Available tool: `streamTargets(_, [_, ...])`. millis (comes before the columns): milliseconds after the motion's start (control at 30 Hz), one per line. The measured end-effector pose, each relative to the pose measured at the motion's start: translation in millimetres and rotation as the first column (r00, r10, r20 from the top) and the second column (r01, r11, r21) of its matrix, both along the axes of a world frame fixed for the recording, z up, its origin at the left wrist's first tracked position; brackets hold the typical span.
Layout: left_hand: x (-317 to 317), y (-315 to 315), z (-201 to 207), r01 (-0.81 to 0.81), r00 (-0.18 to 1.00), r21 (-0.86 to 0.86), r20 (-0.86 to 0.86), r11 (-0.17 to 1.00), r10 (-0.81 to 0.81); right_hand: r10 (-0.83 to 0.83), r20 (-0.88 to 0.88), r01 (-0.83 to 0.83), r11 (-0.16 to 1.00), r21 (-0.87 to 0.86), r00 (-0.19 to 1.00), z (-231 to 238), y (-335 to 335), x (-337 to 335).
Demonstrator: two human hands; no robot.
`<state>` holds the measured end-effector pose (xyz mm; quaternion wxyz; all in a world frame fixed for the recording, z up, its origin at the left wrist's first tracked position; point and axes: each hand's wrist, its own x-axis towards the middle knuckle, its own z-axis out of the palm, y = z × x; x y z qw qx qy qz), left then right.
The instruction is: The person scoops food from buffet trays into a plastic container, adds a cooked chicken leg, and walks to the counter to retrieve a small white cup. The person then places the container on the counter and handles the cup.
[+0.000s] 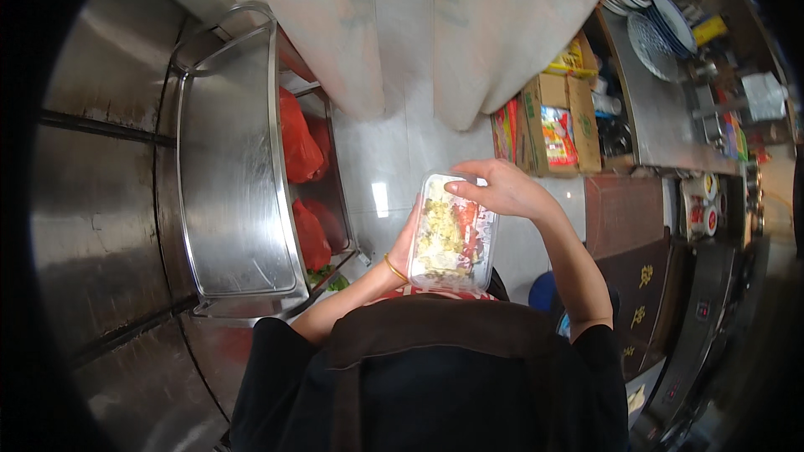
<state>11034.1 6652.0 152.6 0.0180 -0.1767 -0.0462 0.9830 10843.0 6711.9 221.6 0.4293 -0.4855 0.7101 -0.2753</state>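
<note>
Left hand (pixel 407 244) wrapped round the near-left side of a clear rectangular plastic tub (pixel 448 243) with yellow, white and red food in it, gold bangle (pixel 393 268) on that wrist | right hand (pixel 505 189) gripping the far end, thumb on top | tub's held right in front of the body, above pale tiled floor (pixel 406 151) | shiny silver metal trolley (pixel 230 176) off left, red plastic bags (pixel 296 138) beside its top

Black short-sleeved top (pixel 270 377) under a dark brown apron bib (pixel 435 333); just beyond the bib, a gold-coloured bangle (pixel 394 269).
</note>
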Motion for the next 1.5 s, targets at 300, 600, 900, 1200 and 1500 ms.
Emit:
streamTargets(300, [-110, -128, 6, -0.286, 0.955, -0.081, -0.106, 0.955, 0.277, 0.036, 0.431, -0.008, 0.998, -0.067, 0.902, -24, -151, -120])
streamTargets(600, [-194, -309, 26, -0.465, 0.885, -0.291, -0.129, 0.836, 0.447, -0.205, 0.569, 0.294, 0.953, -0.07, 0.797, -55, -332, -223])
streamTargets(900, [-330, -500, 41, -0.107, 0.946, -0.81, 0.095, 0.576, 0.309, -0.508, 0.511, 0.683, 0.689, -0.242, 0.693, -63, -468, -325])
streamTargets(1200, [-383, -547, 13, -0.106, 0.978, -0.72, 0.05, 0.685, 0.203, -0.376, 0.433, 0.49, 0.851, -0.189, 0.819, -51, -479, -394])
streamTargets(1500, [-493, -672, -26, 0.099, 0.729, -0.985, 0.171, 0.144, 0.663, -0.444, 0.329, 0.527, 0.818, -0.231, 0.833, -85, -649, -485])
